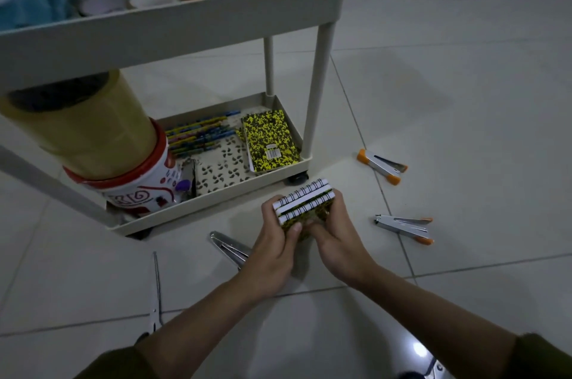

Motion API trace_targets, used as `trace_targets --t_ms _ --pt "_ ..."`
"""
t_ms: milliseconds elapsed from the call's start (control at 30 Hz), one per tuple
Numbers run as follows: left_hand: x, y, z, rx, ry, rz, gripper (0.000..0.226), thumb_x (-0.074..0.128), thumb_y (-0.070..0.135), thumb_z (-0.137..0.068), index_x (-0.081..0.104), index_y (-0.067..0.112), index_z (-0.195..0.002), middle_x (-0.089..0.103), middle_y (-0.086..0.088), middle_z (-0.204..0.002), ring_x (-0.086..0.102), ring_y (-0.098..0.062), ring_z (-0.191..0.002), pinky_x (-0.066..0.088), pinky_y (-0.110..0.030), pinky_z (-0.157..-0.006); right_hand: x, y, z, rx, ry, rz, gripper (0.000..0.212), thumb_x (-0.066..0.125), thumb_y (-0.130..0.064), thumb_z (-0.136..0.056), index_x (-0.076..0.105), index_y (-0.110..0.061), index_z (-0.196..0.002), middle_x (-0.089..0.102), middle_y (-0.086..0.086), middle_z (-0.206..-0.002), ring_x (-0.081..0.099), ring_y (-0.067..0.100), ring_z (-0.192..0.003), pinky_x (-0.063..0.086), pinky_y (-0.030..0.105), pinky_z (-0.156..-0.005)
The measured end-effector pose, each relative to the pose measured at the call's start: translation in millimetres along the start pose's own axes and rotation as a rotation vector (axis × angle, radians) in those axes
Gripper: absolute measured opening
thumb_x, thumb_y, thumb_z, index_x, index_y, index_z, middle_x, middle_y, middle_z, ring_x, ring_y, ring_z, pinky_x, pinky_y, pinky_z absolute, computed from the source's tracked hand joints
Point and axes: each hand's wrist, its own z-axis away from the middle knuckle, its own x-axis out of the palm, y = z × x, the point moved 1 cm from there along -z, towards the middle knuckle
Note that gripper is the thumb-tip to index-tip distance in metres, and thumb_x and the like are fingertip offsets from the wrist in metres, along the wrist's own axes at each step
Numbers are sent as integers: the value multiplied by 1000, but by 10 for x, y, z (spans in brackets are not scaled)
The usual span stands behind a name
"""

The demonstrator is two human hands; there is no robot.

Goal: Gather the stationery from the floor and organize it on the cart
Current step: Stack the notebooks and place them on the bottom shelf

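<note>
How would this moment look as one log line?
both hands: left hand, right hand | hold: spiral notebooks | floor: staplers | cart: ahead

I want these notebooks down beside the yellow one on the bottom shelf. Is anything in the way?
Nothing visible blocks it. Both hands, left hand and right hand, hold the notebooks just outside the bottom shelf, only its low rim between; bare patterned floor lies beside the yellow notebook.

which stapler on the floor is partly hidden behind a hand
The silver stapler at the left, tucked behind the left hand. The two orange-tipped staplers, far and near, lie fully in view to the right.
</note>
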Motion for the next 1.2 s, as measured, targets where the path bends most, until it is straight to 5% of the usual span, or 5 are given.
trace_targets --t_ms 233,467,733,967,1200 --pt "-131 48 -210 -31 -27 -35 36 41 13 -96 18 28 -120 46 18 -114 45 11 -102 32 7 -80 -86 -1 -95 -17 1 28 36 48 -14 -87 42 -22 -122 55 -5 -112 52 10 -107 42 28 -92" --pt "-388 98 -241 -90 195 121 34 50 25 -93 35 26 -124 56 13 -117 55 0 -108 45 -29 -93 46 -283 -301 69 66 -220 25 55 -3 -88 54 -22 -103 64 7 -108 60 21 -102 50 37 -90" --pt "-781 292 -539 -166 432 161 14 48 15 -95 59 24 -99 66 3 -95 63 -15 -91 51 -36 -83 93 -440 -535 34 283 -201 26 60 -14 -87 49 -18 -111 52 2 -84 54 15 -81 50 33 -75" --pt "-885 137 -1222 -466 514 180 25 52 23 -93 52 18 -68 55 -8 -77 52 -21 -74 39 -29 -64 -54 -343 -821 39 243 89 45 47 -7 -91 38 -21 -133 46 -3 -127 45 13 -114 42 25 -93" --pt "-932 40 -1251 -602 424 112 25 57 34 -90 55 21 -68 61 -5 -83 57 -20 -73 45 -32 -73 -114 -255 -925 12 153 104 33 44 -5 -94 52 -10 -126 56 5 -123 54 17 -110 39 -4 -54"
